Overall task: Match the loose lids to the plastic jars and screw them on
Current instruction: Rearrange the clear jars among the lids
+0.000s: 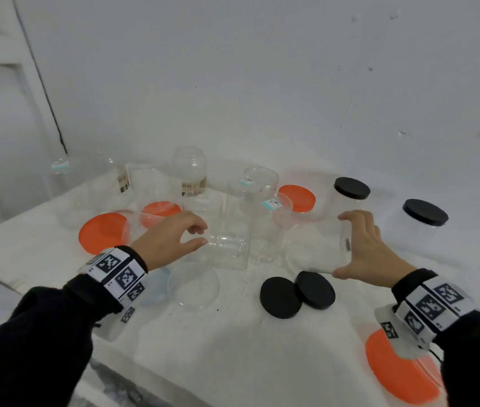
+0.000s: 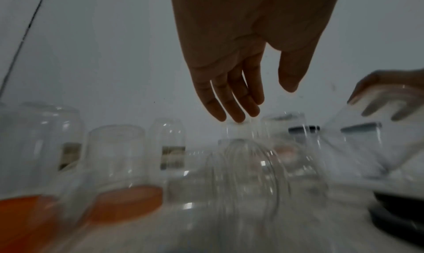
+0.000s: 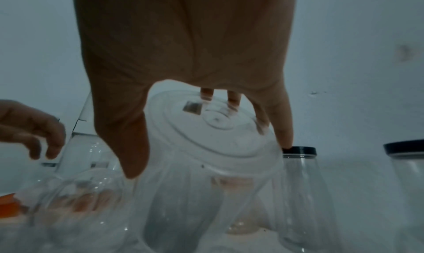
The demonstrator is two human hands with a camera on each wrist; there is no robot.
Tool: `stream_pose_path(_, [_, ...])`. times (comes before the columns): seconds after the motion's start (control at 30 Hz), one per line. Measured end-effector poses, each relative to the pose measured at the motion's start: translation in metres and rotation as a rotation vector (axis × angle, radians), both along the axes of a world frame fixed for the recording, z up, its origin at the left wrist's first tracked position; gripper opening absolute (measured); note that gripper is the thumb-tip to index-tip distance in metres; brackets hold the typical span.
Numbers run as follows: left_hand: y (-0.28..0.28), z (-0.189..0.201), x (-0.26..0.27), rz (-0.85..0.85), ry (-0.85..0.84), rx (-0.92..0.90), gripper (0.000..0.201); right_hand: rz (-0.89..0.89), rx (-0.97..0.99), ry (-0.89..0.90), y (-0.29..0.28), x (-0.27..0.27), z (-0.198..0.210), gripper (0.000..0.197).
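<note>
Nearest, at 5 o'clock on the white table [image 1: 232, 348], an orange lid [image 1: 400, 371] partly under the right sleeve. Just beyond, near 6 o'clock, 2 loose black lids [image 1: 297, 293], overlapping, with a clear lid [image 1: 194, 286] at 7 o'clock, lying flat. Next out, the hands. Right hand [image 1: 365, 248] wrapped round the base end of a clear round jar [image 1: 312, 248], thumb on one side and fingers on the other, as seen from the right wrist; jar tipped, long axis running from the palm toward 9 o'clock, mouth end away from the grip and low over the table. Left hand [image 1: 168, 239] empty, fingers loosely extended, hovering at the top of a clear ribbed jar [image 1: 228, 249]; touching or not, cannot tell. Farther back, 3 more orange lids, a cluster of uncapped jars, and at 1 to 2 o'clock 2 jars already under black caps [image 1: 351, 188]. Key relation: black lids at 7 o'clock of the right hand and 4 o'clock of the left, roughly between them. Probably a job for the free left hand, once the jar mouth is turned up.
</note>
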State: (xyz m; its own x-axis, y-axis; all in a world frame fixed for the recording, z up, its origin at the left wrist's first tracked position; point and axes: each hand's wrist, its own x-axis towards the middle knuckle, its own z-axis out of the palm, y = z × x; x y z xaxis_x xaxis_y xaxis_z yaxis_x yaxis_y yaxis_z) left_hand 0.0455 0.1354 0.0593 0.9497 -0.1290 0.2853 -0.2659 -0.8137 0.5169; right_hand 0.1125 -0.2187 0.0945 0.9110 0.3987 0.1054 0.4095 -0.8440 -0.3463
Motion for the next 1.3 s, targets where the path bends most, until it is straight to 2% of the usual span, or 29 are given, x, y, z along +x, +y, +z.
stream_pose_path(0.1, [0.002,-0.021,-0.021,0.021,0.127,0.111,0.03,-0.007,0.097,0.007,-0.007,-0.019,-0.006,0.096])
stream_pose_path(0.23, [-0.001,-0.047,-0.039,0.018,0.294,0.212,0.056,-0.023,0.204,0.007,-0.01,-0.045,-0.011,0.095])
stream_pose_path(0.37, [-0.01,-0.062,-0.047,0.071,0.34,0.296,0.085,-0.101,0.28,-0.032,-0.012,-0.067,-0.016,0.093])
stream_pose_path(0.53, [-0.018,-0.073,-0.043,0.101,0.371,0.34,0.102,-0.195,0.377,0.032,-0.015,-0.09,-0.029,0.087])
stream_pose_path(0.7, [-0.023,-0.08,-0.036,0.147,0.402,0.41,0.105,-0.223,0.494,0.181,-0.014,-0.104,-0.048,0.076])
stream_pose_path(0.9, [-0.029,-0.079,-0.034,0.201,0.405,0.387,0.098,-0.256,0.603,0.309,-0.013,-0.107,-0.076,0.079])
stream_pose_path(1.1, [-0.029,-0.075,-0.039,0.276,0.386,0.246,0.098,-0.218,0.555,0.384,-0.011,-0.115,-0.08,0.082])
stream_pose_path(1.3, [-0.025,-0.07,-0.057,0.273,0.319,0.074,0.096,-0.173,0.536,0.422,-0.018,-0.12,-0.088,0.089])
